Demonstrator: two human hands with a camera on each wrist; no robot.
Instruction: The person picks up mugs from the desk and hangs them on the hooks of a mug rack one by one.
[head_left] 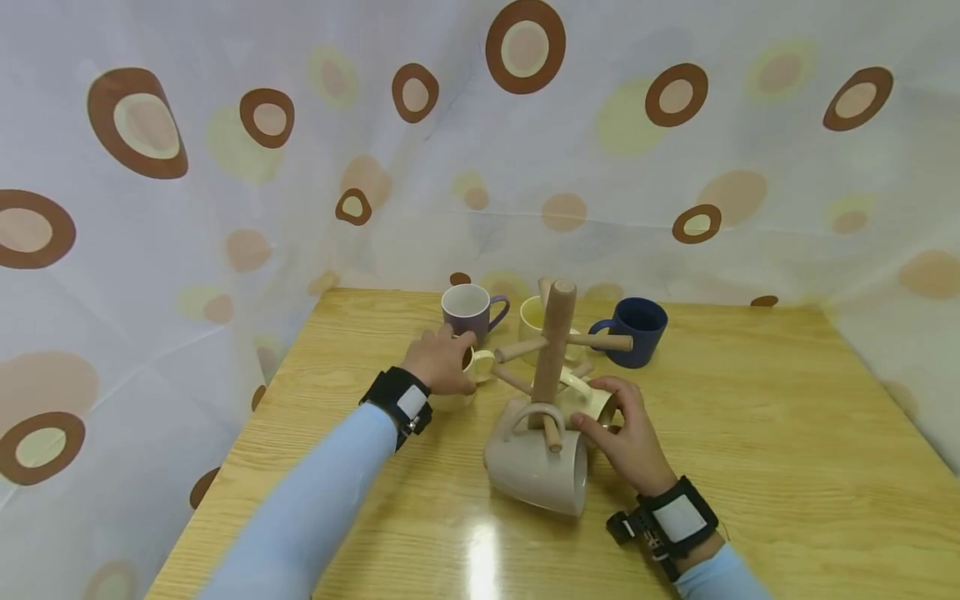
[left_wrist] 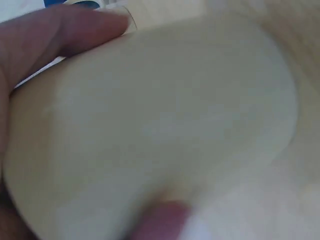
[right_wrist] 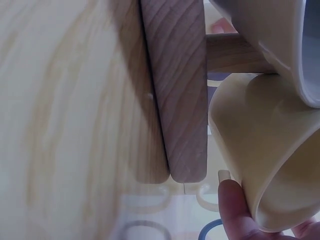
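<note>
Head view: hands (head_left: 442, 360) around mugs (head_left: 592, 404)

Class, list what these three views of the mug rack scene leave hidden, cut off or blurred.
- Head view: the cream mug is mostly hidden under the left hand.
- Left wrist view: that mug's wall is blurred; handle and rim are out of frame.
- Right wrist view: the yellow mug is cut off by the edge; only one fingertip of the right hand's grip shows.
</note>
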